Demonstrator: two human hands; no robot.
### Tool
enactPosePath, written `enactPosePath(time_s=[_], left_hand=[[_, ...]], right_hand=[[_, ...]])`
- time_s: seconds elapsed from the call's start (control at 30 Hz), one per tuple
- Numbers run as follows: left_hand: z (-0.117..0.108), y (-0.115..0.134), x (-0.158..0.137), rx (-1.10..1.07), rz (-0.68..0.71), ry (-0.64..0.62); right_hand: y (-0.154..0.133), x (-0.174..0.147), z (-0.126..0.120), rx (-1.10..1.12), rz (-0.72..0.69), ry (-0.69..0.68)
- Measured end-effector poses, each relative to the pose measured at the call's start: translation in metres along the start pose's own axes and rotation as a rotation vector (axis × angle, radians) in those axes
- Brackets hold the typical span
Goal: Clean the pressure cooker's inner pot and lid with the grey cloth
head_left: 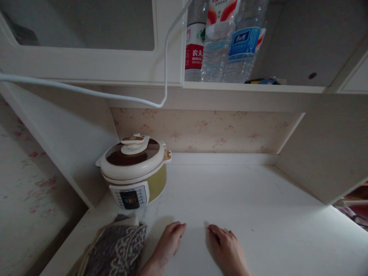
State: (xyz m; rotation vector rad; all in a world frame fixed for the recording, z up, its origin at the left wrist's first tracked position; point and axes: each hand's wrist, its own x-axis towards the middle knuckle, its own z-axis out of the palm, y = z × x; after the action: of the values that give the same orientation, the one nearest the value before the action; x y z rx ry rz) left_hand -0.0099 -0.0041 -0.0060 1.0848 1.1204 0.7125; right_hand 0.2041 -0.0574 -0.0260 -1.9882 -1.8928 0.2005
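My left hand point(171, 238) rests on the white countertop point(201, 191) with its fingers curled into a loose fist and the thumb on top. Nothing shows in it. A short gap to its right, my right hand point(227, 245) lies on the same surface, its fingers also curled in and nothing seen between them. Nearest to the left hand is a folded patterned cloth point(117, 245), dark with pale swirls, at the front left. Behind the cloth stands an electric pressure cooker point(156, 184), white and olive green, its lid on and its control panel facing forward.
Overhead, an open cabinet shelf point(258, 88) holds several plastic bottles point(217, 53). A white cable point(115, 96) hangs across the cabinet front at upper left. Side panels point(319, 153) close in the counter, and a floral backsplash point(201, 128) runs behind it.
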Motion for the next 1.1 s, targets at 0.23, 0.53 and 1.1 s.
enactPosePath(time_s=[0.23,0.53,1.1], left_hand=[[-0.0006,-0.0039,0.0036,-0.015,-0.017,-0.008],[-0.0011,-0.0031,0.0038,0.006,0.006,-0.021],[0.0016,0.0015,-0.0001,0.03,0.021,0.01]], right_hand=[[0.001,0.0002,0.0019,0.001,0.007,0.001],[0.0025,-0.0001,0.0037,0.016,-0.003,0.018],[-0.001,0.0,-0.001,0.014,0.021,-0.018]])
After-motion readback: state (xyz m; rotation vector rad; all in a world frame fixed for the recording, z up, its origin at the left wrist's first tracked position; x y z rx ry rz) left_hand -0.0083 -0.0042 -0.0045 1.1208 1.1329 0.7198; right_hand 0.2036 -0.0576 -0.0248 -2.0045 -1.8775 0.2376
